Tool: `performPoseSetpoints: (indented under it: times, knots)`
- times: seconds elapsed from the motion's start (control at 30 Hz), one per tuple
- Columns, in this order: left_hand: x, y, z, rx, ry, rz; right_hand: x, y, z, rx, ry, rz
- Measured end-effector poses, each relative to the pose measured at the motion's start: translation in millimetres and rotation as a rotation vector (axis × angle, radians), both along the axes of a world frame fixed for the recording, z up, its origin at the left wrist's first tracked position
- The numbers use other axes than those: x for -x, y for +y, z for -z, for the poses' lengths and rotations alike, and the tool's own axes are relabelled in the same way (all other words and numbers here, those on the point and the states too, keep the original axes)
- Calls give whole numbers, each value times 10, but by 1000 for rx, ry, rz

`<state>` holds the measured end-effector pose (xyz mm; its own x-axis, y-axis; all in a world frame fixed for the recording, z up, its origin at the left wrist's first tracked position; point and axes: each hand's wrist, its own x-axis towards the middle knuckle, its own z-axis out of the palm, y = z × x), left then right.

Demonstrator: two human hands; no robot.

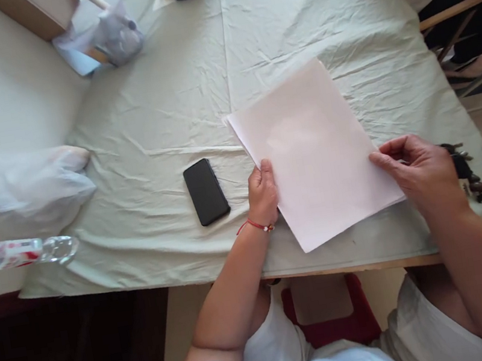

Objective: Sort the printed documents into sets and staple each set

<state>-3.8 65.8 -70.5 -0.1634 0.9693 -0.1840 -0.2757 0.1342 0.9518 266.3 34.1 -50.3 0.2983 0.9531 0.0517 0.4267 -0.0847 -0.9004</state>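
A pale pink sheet of paper point(313, 144) lies tilted on the light green cloth of the table point(186, 67). My left hand point(262, 192) is closed on the sheet's left edge, thumb on top. My right hand point(420, 170) pinches the right edge near the lower corner. A red string bracelet circles my left wrist. The sheet looks like more than one layer at its top left corner.
A black phone point(205, 191) lies face down left of my left hand. A dark beaded string point(465, 169) sits behind my right hand. A plastic bottle point(19, 253) and white bag point(17, 185) lie at the left; a crumpled bag point(114, 32) and chair legs point(461, 11) are beyond.
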Motion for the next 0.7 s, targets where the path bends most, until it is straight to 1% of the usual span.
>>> performPoseSetpoints:
  times: [0.1, 0.17, 0.27, 0.4, 0.5, 0.6, 0.7]
  knots:
    - [7, -27, 30, -19, 61, 53, 2, 26, -57, 111, -12, 34]
    - [15, -37, 47, -18, 103, 44, 32, 42, -101, 104, -65, 9]
    - [28, -36, 52, -2, 117, 11, 81, 47, -138, 8, -236, -37]
    - [46, -32, 31, 31, 75, -11, 150, 22, -113, -164, -498, -113]
    - [50, -37, 13, 43, 40, -24, 194, 14, -72, -199, -633, -116]
    - [44, -45, 5, 48, 15, -23, 205, 37, -54, -185, -640, -107]
    - [44, -51, 5, 50, 27, 0, 179, 81, -72, -114, -493, -97]
